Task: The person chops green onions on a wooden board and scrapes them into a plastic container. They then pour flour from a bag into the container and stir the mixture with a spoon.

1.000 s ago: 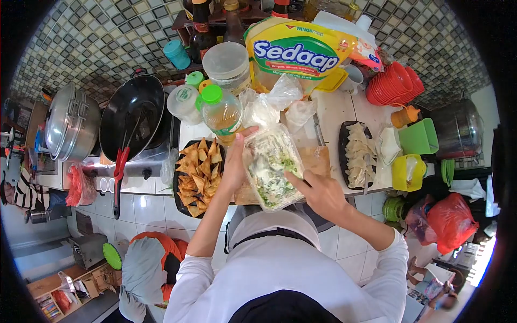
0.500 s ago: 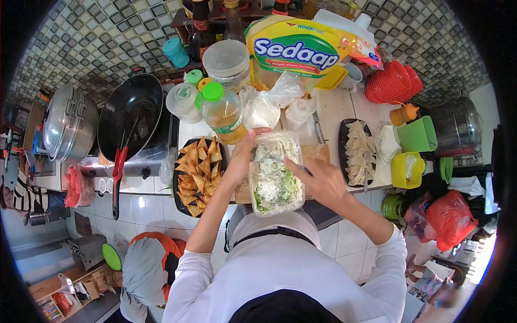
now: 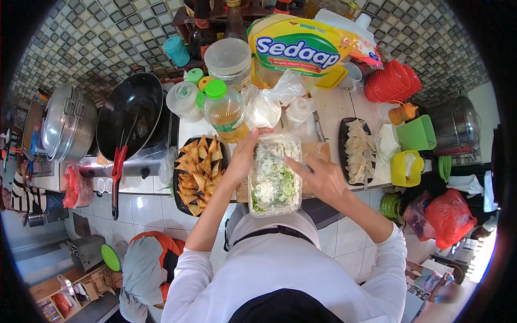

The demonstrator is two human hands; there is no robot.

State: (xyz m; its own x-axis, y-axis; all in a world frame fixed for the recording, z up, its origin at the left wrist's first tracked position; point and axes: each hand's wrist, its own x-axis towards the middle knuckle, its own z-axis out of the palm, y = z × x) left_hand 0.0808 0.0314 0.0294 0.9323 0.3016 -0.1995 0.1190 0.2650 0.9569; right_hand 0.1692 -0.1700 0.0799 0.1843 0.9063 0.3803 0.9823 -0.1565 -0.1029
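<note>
A clear plastic container [image 3: 296, 207] holds chopped green leaves mixed with white powder [image 3: 269, 188]. Its left side is held by my left hand [image 3: 245, 156], fingers wrapped at the upper edge. My right hand [image 3: 322, 175] is closed at the container's right side, gripping a thin utensil that reaches into the mix; only part of it shows. Beneath and beside the container lies a brown board [image 3: 316, 152]. To the left, a black tray [image 3: 179, 202] is piled with fried triangular pastries [image 3: 199, 172]. Pale folded wrappers [image 3: 358, 151] lie on another black tray [image 3: 343, 141] to the right.
At left are a black wok [image 3: 121, 107] with red-handled tongs [image 3: 119, 167] and a steel pot [image 3: 67, 124]. Behind stand an oil bottle [image 3: 226, 110], tubs and a yellow Sedaap pouch [image 3: 296, 51]. Red bowls [image 3: 390, 83] stand right. Another person [image 3: 145, 269] is at lower left.
The powder and greens in the container have shifted, with more green showing near the middle. My right hand has moved slightly, while my left hand stays on the container.
</note>
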